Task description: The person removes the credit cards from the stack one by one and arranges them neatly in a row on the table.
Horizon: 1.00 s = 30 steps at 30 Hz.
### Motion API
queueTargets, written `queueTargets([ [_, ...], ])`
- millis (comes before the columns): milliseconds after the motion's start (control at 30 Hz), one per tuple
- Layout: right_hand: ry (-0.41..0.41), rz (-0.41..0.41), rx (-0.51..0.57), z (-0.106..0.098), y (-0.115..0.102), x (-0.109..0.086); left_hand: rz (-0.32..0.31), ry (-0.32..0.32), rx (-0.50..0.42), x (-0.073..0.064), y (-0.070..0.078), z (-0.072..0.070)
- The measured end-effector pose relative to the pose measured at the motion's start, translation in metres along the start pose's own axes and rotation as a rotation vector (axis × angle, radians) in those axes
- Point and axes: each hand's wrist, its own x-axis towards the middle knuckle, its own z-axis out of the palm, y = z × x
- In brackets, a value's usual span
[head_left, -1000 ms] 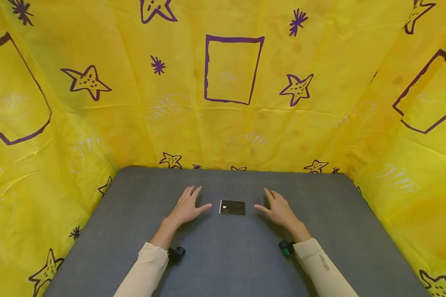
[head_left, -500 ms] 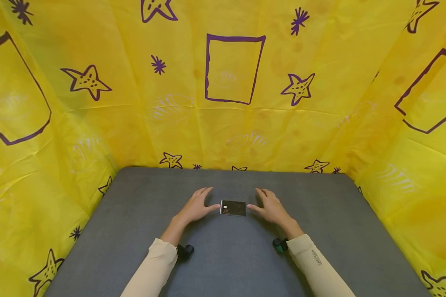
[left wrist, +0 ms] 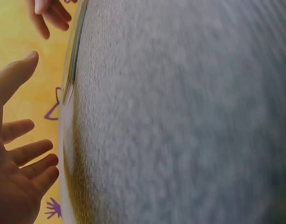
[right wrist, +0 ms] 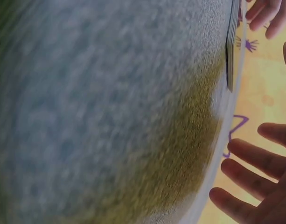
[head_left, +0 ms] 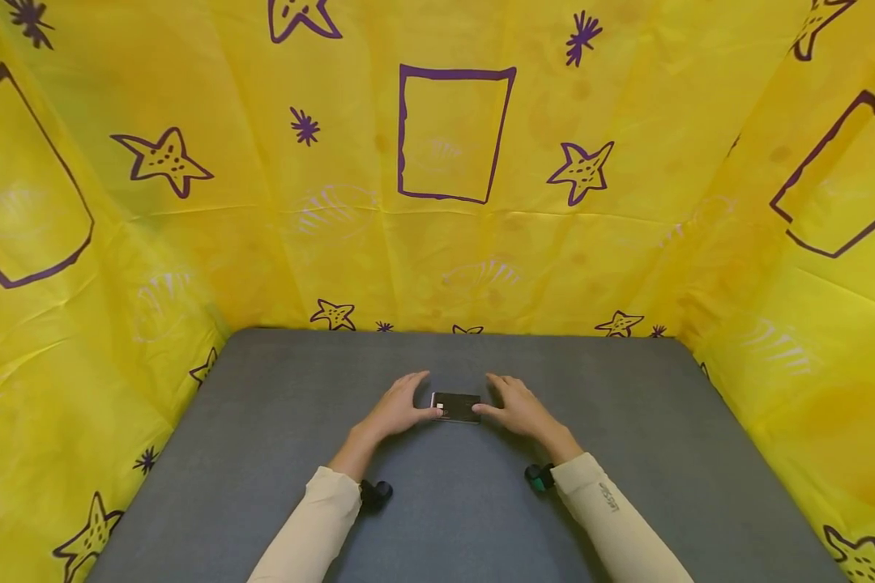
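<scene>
A thin stack of cards [head_left: 456,402] lies flat on the grey table, its top card black with a small chip. Layered card edges show side-on in the left wrist view, where the stack [left wrist: 76,58] sits at the table's rim, and in the right wrist view, where the stack [right wrist: 231,56] is near the top. My left hand [head_left: 397,409] hovers at the stack's left end, fingers spread and loosely bent. At the right end hovers my right hand [head_left: 521,407], in a like pose. Both thumbs overlap the card ends in the head view; the wrist views show them apart from it.
The grey padded table top [head_left: 445,502] spreads around the hands. Behind it and at both sides hangs a yellow cloth [head_left: 452,267] with purple starfish drawings. A dark wrist device [head_left: 375,495] sits at the left cuff, another device [head_left: 538,478] at the right.
Both hands have moved inward from either side toward the cards, until the thumbs overlap the card ends in the head view. The stack has stayed in place.
</scene>
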Motion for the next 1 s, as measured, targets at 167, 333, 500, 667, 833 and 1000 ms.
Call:
queueTargets([
  [167, 0.0, -0.031, -0.021, 0.003, -0.003, 0.003, 0.009, -0.011, 0.0, 0.003, 0.003, 0.004],
  [333, -0.016, -0.049, -0.03, 0.006, -0.006, 0.006, 0.014, -0.009, 0.027, 0.006, 0.005, 0.007],
  [500, -0.033, -0.066, -0.046, 0.008, -0.01, 0.008, 0.054, -0.024, 0.048, 0.006, 0.008, 0.007],
  [667, -0.034, -0.079, -0.065, 0.009, -0.012, 0.01, 0.074, -0.012, 0.059, 0.008, 0.01, 0.008],
  [833, -0.05, -0.088, -0.104, 0.011, -0.014, 0.012, 0.087, -0.02, 0.077, 0.009, 0.011, 0.011],
  [1000, -0.081, -0.084, -0.13, 0.01, -0.017, 0.016, 0.102, -0.022, 0.108, 0.01, 0.012, 0.011],
])
